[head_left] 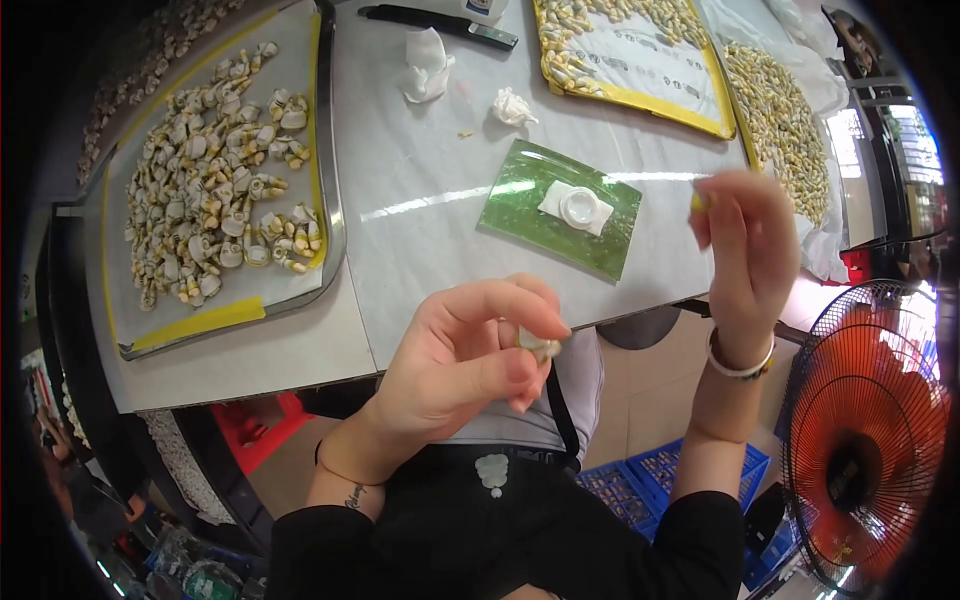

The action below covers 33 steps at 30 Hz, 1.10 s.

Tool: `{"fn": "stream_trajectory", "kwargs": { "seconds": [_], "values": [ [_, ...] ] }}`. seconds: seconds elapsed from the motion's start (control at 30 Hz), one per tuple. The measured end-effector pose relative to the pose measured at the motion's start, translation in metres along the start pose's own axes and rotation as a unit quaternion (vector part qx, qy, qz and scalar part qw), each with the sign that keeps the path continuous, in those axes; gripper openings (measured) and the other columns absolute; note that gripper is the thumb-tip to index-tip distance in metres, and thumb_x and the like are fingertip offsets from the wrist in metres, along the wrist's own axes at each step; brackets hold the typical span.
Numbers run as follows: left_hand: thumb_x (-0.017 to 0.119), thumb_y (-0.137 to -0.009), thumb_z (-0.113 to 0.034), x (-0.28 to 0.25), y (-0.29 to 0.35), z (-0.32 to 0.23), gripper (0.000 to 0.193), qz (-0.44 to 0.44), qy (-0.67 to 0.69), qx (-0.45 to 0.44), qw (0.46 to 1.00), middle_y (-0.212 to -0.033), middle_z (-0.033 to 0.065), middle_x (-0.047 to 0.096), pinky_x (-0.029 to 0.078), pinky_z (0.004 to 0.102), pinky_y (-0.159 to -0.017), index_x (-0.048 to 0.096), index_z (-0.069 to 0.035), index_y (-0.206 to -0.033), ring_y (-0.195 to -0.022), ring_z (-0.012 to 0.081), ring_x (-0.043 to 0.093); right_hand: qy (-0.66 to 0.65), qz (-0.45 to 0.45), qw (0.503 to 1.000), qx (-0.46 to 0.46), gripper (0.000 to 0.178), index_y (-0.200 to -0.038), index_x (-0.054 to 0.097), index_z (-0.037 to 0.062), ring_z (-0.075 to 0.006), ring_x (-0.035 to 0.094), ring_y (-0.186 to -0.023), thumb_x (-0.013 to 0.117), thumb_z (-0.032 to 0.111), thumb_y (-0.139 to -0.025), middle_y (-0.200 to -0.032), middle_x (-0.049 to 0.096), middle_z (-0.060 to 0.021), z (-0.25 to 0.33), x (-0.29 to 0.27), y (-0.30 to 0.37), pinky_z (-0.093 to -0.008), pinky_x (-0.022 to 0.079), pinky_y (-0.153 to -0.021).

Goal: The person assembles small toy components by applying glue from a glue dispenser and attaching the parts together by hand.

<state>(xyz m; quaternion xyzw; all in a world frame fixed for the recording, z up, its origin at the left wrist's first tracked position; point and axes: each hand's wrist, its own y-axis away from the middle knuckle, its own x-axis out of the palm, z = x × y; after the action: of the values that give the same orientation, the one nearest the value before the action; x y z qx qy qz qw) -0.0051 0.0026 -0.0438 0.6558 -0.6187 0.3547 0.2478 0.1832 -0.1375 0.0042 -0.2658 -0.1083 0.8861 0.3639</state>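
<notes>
My left hand [465,350] is held over the table's near edge. Its thumb and fingers pinch a small whitish piece with a yellowish edge [540,345]. Raised at the right, my right hand [750,235] has its fingers bent together around a tiny yellow-green piece [700,202], only partly visible. Between and beyond the hands lies a green glossy plate [510,215]. On it sits a small round white dish [580,208] over a folded white pad [553,200].
A tray [225,318] at the left bears heaped small white-and-yellow pieces. Another yellow-edged tray [650,108] with slim yellowish pieces stands at the far right. Crumpled tissue [513,107] and a black-handled cutter [440,22] lie behind. An orange fan [865,440] stands close on the right.
</notes>
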Motion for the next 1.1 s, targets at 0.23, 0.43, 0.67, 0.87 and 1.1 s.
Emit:
{"fn": "stream_trajectory", "kwargs": {
  "seconds": [0.23,0.43,0.67,0.87,1.1],
  "values": [
    [0.050,-0.091,-0.018,0.013,-0.005,0.000,0.019,-0.096,0.047,-0.006,0.994,-0.106,0.0235,0.052,0.051,0.0270,-0.060,0.054,-0.001,-0.098,-0.069,0.0172,0.059,-0.108,0.004,0.992,0.069,0.018,-0.094,0.059,-0.0086,-0.0133,0.056,-0.073,0.051,-0.007,-0.078,-0.083,0.058,-0.0096,0.004,0.004,0.036,-0.0235,0.044,-0.068],
    [0.061,-0.085,-0.019,0.017,-0.006,-0.007,0.026,-0.127,-0.047,0.019,0.991,-0.105,0.0244,0.055,0.053,0.0293,-0.061,0.054,0.001,-0.098,-0.069,0.0180,0.062,-0.073,0.019,0.993,0.085,0.021,-0.093,0.060,-0.0077,-0.0129,0.058,-0.074,0.050,-0.011,-0.075,-0.083,0.060,-0.0099,0.005,0.004,0.052,-0.0220,0.045,-0.067],
    [0.066,-0.081,-0.025,0.014,0.000,-0.003,0.037,-0.140,-0.015,0.028,0.990,-0.101,0.0237,0.058,0.053,0.0274,-0.057,0.054,0.004,-0.102,-0.065,0.0168,0.062,-0.092,-0.017,0.989,0.114,0.020,-0.095,0.060,-0.0071,-0.0115,0.058,-0.072,0.051,-0.010,-0.077,-0.082,0.059,-0.0085,0.007,0.009,0.050,-0.0204,0.045,-0.066],
    [0.068,-0.080,-0.023,0.017,-0.004,-0.005,0.035,-0.144,-0.044,0.029,0.988,-0.105,0.0252,0.057,0.053,0.0269,-0.056,0.056,0.004,-0.099,-0.065,0.0162,0.062,-0.096,0.033,0.993,0.057,0.019,-0.097,0.059,-0.0070,-0.0114,0.057,-0.075,0.053,-0.008,-0.079,-0.088,0.059,-0.0088,-0.002,0.005,0.053,-0.0220,0.046,-0.068],
    [0.073,-0.075,-0.019,0.011,0.002,-0.009,0.035,-0.119,0.007,-0.038,0.992,-0.099,0.0226,0.059,0.054,0.0276,-0.056,0.058,0.003,-0.099,-0.065,0.0164,0.062,-0.062,-0.084,0.988,0.111,0.018,-0.093,0.061,-0.0060,-0.0113,0.058,-0.076,0.058,-0.008,-0.076,-0.084,0.061,-0.0087,-0.004,0.020,0.042,-0.0215,0.045,-0.067]
  ]
}}
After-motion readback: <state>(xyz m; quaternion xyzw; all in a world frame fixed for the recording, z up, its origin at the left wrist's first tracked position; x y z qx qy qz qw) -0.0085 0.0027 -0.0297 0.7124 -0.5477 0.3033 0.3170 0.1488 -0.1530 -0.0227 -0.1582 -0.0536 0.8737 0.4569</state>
